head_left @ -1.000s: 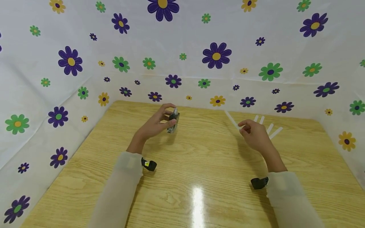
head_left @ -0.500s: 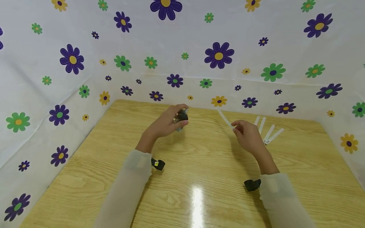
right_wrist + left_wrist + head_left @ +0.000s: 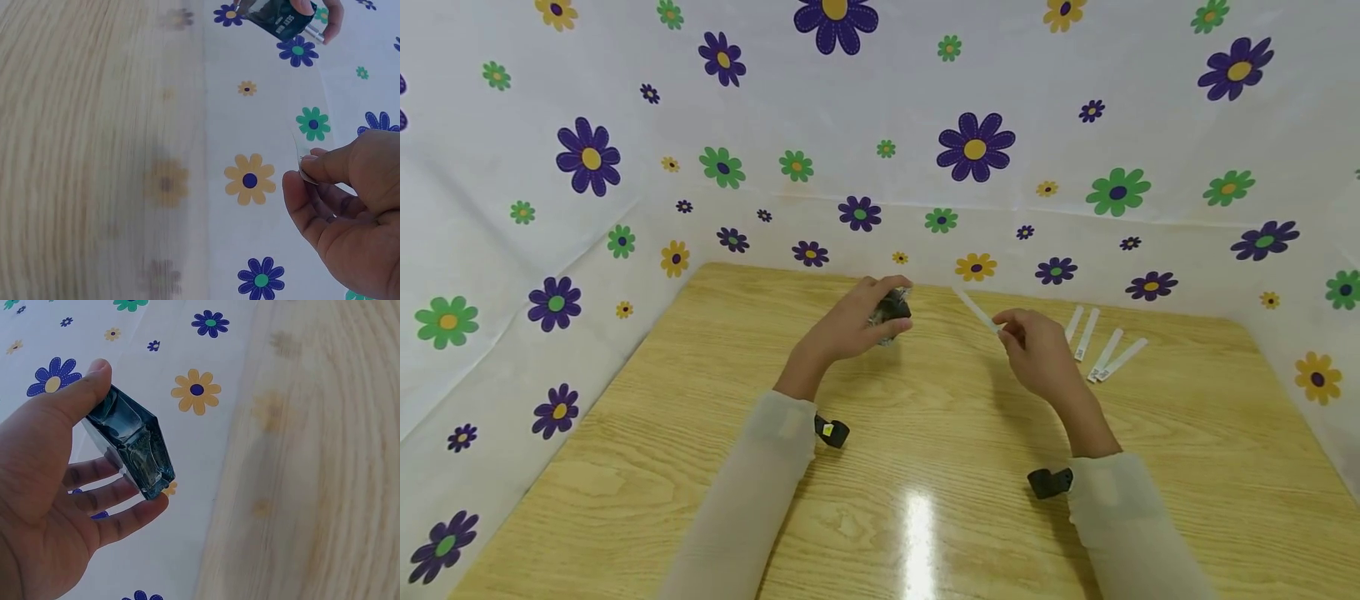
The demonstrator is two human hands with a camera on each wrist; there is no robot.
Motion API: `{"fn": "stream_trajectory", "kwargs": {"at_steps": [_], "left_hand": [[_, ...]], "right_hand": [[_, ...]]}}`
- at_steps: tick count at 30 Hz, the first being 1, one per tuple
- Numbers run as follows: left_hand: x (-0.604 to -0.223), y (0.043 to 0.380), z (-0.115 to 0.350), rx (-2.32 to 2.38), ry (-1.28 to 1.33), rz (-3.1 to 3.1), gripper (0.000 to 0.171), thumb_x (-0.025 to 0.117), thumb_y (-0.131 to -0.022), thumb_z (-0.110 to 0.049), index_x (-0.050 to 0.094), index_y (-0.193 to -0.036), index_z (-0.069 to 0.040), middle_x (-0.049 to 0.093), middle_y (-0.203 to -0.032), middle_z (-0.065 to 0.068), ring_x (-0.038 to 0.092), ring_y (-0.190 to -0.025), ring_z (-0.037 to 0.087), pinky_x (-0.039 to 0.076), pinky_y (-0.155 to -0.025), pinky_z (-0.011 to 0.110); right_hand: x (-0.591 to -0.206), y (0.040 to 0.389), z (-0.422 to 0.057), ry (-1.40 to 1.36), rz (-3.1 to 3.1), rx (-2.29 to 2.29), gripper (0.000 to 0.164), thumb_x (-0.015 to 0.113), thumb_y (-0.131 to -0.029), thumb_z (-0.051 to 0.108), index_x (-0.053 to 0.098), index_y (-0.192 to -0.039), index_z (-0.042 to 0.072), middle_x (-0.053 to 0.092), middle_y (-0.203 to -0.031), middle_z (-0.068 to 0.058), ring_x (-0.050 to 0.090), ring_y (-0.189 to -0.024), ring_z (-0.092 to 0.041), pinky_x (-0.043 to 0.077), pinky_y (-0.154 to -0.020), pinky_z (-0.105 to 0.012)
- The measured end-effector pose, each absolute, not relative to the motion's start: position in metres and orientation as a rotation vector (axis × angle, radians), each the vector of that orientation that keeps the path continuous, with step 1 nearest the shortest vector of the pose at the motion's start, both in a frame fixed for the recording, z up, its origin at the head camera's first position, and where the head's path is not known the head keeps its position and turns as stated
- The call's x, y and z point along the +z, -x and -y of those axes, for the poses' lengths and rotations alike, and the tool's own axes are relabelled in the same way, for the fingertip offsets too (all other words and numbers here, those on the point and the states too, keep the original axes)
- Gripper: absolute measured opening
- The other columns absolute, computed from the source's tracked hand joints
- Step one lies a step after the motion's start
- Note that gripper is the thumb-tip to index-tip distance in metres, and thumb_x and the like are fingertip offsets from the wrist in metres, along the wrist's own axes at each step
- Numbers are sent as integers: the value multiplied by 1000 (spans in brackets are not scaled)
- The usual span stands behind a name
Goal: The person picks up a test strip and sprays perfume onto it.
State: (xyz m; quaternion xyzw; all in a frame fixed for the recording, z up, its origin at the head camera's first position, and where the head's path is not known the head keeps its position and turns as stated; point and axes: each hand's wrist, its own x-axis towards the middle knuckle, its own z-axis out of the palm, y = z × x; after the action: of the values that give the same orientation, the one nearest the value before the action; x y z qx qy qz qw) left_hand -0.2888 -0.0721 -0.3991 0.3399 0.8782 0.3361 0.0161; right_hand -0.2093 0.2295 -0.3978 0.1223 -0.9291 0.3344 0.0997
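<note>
My left hand (image 3: 850,325) grips a dark glass perfume bottle (image 3: 895,310) with a silver spray top, thumb against its near side and the index finger reaching over the top. The bottle's blue-tinted glass base (image 3: 147,453) shows in the left wrist view. In the right wrist view the spray top (image 3: 314,32) points toward the right hand's side. My right hand (image 3: 1037,350) pinches one end of a narrow white paper strip (image 3: 974,308) between thumb and index finger. The strip's free end slants up and left toward the bottle, with a gap between them.
Several more white paper strips (image 3: 1105,354) lie fanned on the wooden table (image 3: 880,433) to the right of my right hand. A white flower-patterned sheet (image 3: 880,100) stands behind the table and along its sides. Each wrist carries a small black camera (image 3: 832,432).
My left hand has moved right with the bottle and turned it. My right hand has shifted left with the strip, bringing the two nearer. More of the lying strips shows.
</note>
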Motion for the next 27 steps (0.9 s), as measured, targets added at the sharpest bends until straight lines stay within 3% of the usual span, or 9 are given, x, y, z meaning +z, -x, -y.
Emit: {"fn": "stream_trajectory", "kwargs": {"at_steps": [15, 27], "left_hand": [[-407, 286, 65, 1037, -1071, -2751, 63, 58, -101, -54, 37, -155, -32, 43, -143, 16, 53, -124, 33, 44, -104, 56], [-411, 284, 59, 1012, -1081, -2782, 62, 58, -101, -54, 38, -156, -30, 44, -142, 16, 51, -121, 32, 45, -101, 55]], "right_hand": [[-391, 203, -217, -390, 2714, 1016, 22, 54, -105, -1, 67, -122, -6, 64, -97, -20, 68, -78, -32, 56, -69, -42], [-387, 200, -213, -443, 2717, 955, 24, 53, -104, -3, 68, -123, -6, 64, -99, -20, 68, -77, -30, 55, -68, -41]]}}
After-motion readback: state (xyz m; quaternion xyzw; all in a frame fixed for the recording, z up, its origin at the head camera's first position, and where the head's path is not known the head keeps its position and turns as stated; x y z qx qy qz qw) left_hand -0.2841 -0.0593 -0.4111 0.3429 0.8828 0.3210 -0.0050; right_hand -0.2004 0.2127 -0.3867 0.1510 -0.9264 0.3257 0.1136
